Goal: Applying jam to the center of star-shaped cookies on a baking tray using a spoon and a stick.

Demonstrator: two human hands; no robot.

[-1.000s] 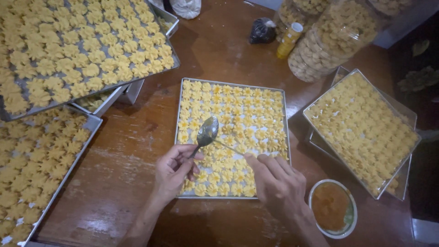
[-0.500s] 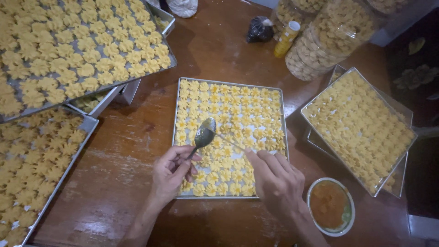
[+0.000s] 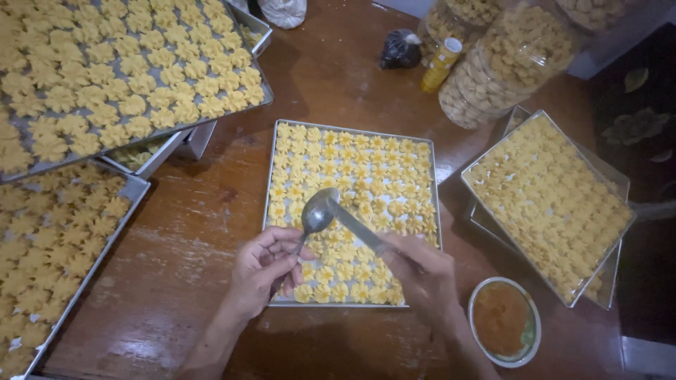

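My left hand (image 3: 264,271) grips the handle of a metal spoon (image 3: 317,212), bowl raised over the near left part of a square metal tray (image 3: 352,127) of pale yellow flower-shaped cookies (image 3: 366,176). My right hand (image 3: 422,278) holds a thin metal tool (image 3: 355,229) whose tip touches the spoon's bowl. Both hands hover over the tray's near edge. A small bowl of orange-brown filling (image 3: 501,318) sits just right of my right hand.
More cookie trays lie around on the brown wooden table (image 3: 197,232): two stacked at the far left (image 3: 127,91), one at the near left (image 3: 49,239), one at the right (image 3: 549,204). Clear jars of cookies (image 3: 507,63), a small yellow bottle (image 3: 440,63) and a dark bag (image 3: 400,49) stand at the back.
The spoon and both hands have stayed nearly in place over the tray; the thin tool now lies against the spoon's bowl. The view has shifted slightly.
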